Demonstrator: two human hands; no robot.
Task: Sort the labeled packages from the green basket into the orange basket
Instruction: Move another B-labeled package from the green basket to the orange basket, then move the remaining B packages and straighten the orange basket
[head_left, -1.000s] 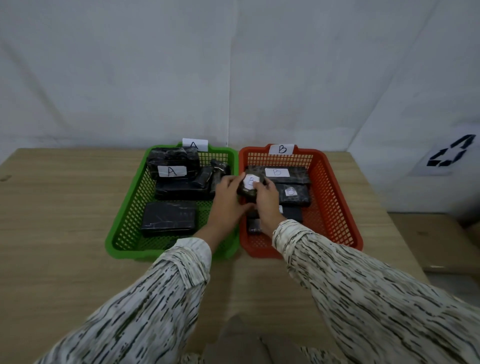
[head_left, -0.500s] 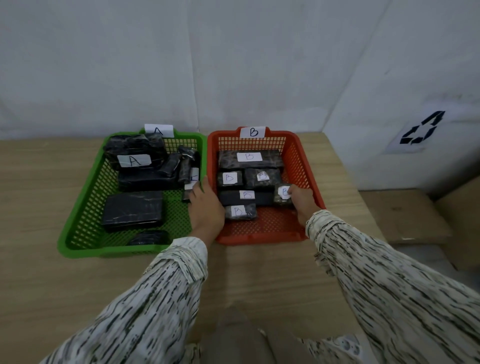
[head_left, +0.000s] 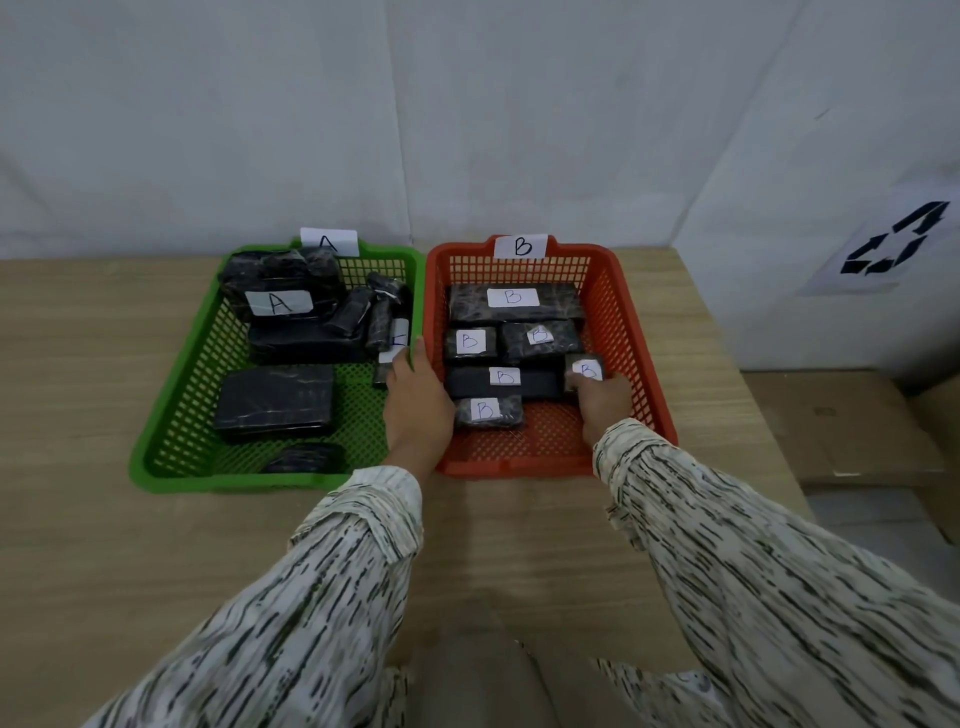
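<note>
Fingers (head_left: 597, 387) of the right hand (head_left: 605, 402) rest on a small B package (head_left: 586, 370) at about 3 o'clock in the orange basket (head_left: 649, 358); firm grip or just touching, cannot tell. Five other B packages sit around it, the largest (head_left: 514, 304) at 12. Left hand (head_left: 415, 405) lies open on the shared rim, fingertips by a small labeled package (head_left: 397, 338) at 3 o'clock in the green basket (head_left: 171, 410). Package marked A (head_left: 280, 291) sits at 11 there; three unlabeled-looking ones lie nearer. Judgement: set the B package flat, label up, clear of its neighbour, then let go. Both baskets stand on the tabletop (head_left: 78, 389).
</note>
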